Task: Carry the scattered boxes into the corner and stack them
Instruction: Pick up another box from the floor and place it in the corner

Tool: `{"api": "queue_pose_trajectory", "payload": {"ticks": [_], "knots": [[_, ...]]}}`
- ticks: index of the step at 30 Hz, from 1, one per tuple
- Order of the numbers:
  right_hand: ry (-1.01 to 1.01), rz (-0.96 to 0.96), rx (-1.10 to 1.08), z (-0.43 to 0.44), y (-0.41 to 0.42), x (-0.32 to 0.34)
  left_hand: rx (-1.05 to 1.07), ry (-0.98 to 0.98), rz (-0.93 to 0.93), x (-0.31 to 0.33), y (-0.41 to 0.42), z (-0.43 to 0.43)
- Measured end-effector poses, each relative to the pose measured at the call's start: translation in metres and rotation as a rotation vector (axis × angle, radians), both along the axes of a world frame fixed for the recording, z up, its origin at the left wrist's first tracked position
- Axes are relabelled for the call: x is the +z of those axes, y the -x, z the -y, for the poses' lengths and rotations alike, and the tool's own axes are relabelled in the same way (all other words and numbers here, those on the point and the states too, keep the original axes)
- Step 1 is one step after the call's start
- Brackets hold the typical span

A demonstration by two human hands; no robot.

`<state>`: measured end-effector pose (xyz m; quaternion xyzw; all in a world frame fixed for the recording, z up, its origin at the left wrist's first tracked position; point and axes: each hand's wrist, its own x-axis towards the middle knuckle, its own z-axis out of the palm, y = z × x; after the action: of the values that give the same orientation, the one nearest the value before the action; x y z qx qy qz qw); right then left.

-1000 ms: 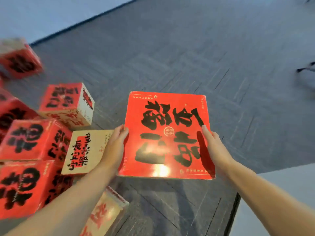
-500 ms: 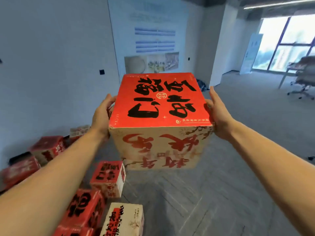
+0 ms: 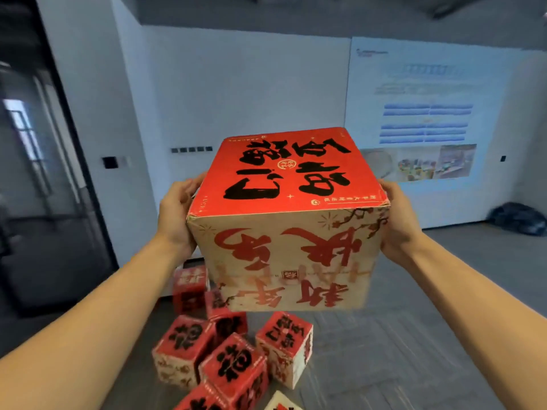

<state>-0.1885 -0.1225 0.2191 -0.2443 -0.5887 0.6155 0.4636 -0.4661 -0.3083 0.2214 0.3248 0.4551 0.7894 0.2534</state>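
I carry a large cube box (image 3: 284, 255) at chest height, with a red top bearing black characters and a beige front bearing red ones. My left hand (image 3: 176, 214) presses flat on its left side and my right hand (image 3: 395, 220) presses flat on its right side, so the box is clamped between my palms. The fingers of both hands run back along the sides and are mostly hidden. Below it, several smaller red and beige boxes (image 3: 233, 359) lie scattered on the grey carpet, and further ones (image 3: 189, 288) sit nearer the wall.
A white wall (image 3: 242, 93) stands ahead, meeting a dark glass partition (image 3: 35, 179) on the left. A large poster (image 3: 426, 113) hangs at the right. A dark bag (image 3: 518, 217) lies on the floor by the right wall. Grey carpet (image 3: 414, 335) stretches to the right.
The view has swung left from the window side to the wall and glass partition. The box stays between my hands at the same height, and the scattered boxes now lie directly below it.
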Motion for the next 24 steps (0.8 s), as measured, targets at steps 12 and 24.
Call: {"api": "queue_pose_trajectory", "payload": {"ticks": [12,24], "knots": [[0.207,0.041,0.671,0.182,0.255,-0.042,0.62,0.116,0.047,-0.049,0.111,0.282],[0.081,0.038,1.093,0.519,0.501,-0.025,1.017,0.046,-0.032,-0.04,0.224,0.642]]}}
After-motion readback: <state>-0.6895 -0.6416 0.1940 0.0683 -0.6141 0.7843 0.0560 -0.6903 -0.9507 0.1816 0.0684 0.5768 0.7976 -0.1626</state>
